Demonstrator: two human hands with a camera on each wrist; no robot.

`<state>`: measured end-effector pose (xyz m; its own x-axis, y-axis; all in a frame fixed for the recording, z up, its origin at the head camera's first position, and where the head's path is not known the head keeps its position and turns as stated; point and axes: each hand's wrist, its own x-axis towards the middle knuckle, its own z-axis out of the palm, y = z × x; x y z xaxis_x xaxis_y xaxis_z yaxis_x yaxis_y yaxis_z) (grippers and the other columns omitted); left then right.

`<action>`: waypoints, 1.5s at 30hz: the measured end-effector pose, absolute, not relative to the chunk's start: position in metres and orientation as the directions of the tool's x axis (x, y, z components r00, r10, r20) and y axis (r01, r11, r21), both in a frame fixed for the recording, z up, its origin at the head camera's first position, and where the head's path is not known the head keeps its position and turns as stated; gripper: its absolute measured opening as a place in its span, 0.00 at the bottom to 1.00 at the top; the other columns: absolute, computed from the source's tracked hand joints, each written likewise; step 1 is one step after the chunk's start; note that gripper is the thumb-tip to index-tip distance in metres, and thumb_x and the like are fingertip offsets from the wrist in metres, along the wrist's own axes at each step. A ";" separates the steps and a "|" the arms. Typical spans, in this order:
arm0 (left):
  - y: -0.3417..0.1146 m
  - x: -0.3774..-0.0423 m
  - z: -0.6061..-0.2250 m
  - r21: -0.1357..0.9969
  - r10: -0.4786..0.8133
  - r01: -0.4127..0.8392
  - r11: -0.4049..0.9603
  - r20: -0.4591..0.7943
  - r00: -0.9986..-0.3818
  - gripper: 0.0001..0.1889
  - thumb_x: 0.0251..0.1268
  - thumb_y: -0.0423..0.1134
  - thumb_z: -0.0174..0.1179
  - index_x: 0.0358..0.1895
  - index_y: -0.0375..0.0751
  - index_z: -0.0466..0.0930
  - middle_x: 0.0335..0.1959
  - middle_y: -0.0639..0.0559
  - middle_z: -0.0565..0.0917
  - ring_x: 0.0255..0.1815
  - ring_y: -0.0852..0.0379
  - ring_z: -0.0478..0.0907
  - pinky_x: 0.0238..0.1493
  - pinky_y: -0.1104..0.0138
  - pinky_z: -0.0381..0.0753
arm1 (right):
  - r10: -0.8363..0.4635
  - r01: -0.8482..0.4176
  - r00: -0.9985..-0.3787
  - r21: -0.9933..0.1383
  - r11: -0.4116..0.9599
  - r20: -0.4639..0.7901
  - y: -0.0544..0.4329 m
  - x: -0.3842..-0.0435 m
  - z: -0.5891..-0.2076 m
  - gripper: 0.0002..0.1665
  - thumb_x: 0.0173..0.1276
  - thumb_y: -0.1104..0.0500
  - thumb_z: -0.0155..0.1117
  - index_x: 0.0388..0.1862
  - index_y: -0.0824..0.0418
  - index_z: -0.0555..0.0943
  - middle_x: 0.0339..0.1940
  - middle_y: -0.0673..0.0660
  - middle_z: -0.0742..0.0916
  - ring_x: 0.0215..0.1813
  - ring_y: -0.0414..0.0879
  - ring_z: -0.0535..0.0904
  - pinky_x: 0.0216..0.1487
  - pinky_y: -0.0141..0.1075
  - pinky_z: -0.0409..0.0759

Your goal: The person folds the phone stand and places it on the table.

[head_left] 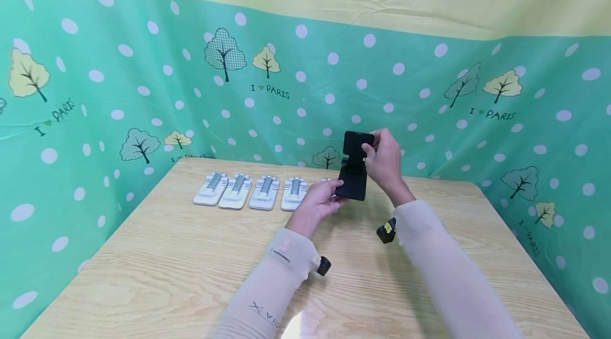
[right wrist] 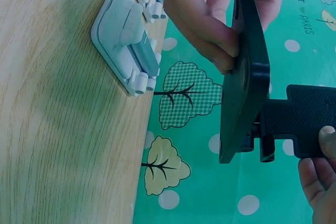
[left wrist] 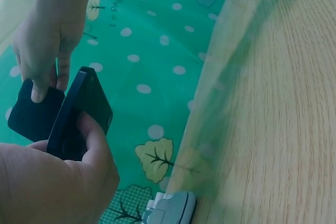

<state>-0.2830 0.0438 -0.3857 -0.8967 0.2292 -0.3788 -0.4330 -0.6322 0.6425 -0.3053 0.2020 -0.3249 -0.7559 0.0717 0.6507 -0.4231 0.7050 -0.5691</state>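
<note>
A black folding phone stand [head_left: 352, 185] is held up over the back of the table, unfolded so its upper plate [right wrist: 304, 116] rises from the thicker base. My left hand [head_left: 321, 200] grips the base by its edge, thumb on one face and fingers on the other, as the left wrist view [left wrist: 89, 98] of the stand shows. With thumb and fingers, my right hand [head_left: 384, 161] pinches the side of the upper plate. Behind my left hand, one white phone stand [head_left: 329, 181] is mostly hidden.
Several white folded phone stands [head_left: 264, 193] lie in a row along the back left of the wooden table [head_left: 191, 259]. A green and yellow patterned cloth [head_left: 286, 63] hangs right behind the table and along both sides. Small black wrist cameras [head_left: 385, 232] sit below my wrists.
</note>
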 end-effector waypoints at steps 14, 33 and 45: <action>0.037 -0.286 -0.385 0.684 0.201 -0.408 -0.605 -0.365 -0.909 0.23 0.67 0.22 0.60 0.65 0.25 0.74 0.64 0.30 0.78 0.65 0.39 0.77 0.63 0.57 0.81 | -0.031 -0.496 -0.724 -0.489 0.717 0.689 0.201 -0.298 -0.323 0.11 0.74 0.66 0.64 0.48 0.68 0.73 0.36 0.63 0.78 0.36 0.56 0.74 0.35 0.43 0.73; 0.031 -0.288 -0.382 0.616 0.199 -0.409 -0.673 -0.382 -0.902 0.23 0.65 0.20 0.60 0.64 0.23 0.73 0.63 0.30 0.78 0.66 0.39 0.77 0.60 0.59 0.84 | -0.109 -0.548 -0.684 -0.410 0.729 0.721 0.203 -0.289 -0.335 0.10 0.72 0.67 0.66 0.42 0.68 0.73 0.32 0.62 0.79 0.32 0.55 0.75 0.31 0.42 0.75; 0.026 -0.289 -0.380 0.574 0.212 -0.412 -0.708 -0.384 -0.899 0.23 0.67 0.19 0.60 0.65 0.24 0.72 0.65 0.32 0.75 0.66 0.40 0.76 0.60 0.59 0.84 | -0.139 -0.575 -0.673 -0.395 0.716 0.727 0.201 -0.289 -0.342 0.11 0.70 0.69 0.68 0.36 0.65 0.72 0.31 0.61 0.80 0.34 0.56 0.79 0.35 0.45 0.83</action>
